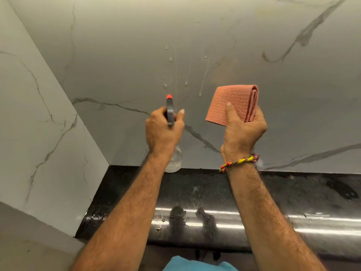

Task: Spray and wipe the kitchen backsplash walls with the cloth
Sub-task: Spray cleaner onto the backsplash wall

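Turquoise clothing fills the bottom edge of the head view, and two bare forearms rise from it over a glossy black countertop toward the marble-veined backsplash wall. On the person's left, the left hand is wrapped around the neck of a clear spray bottle, fingers curled about the grey trigger head, thumb up along its right side; the red nozzle tip points at the wall, close to it. Whether a finger is actually pressing the trigger cannot be told. The right hand, with a braided yellow and red bracelet at the wrist, grips a folded pink cloth, thumb pressed on its near face and fingers closed behind; the cloth is raised near the wall, and contact cannot be made out. Between and above the hands, drops and thin streaks of liquid run down the rear wall, so spraying of this patch looks under way or just finished. No wiped smear shows through the streaks, suggesting the wiping here is yet to come. A side wall meets the rear one at the left corner and looks dry, and the rear wall farther right shows no drips either, so most of the task seems left.
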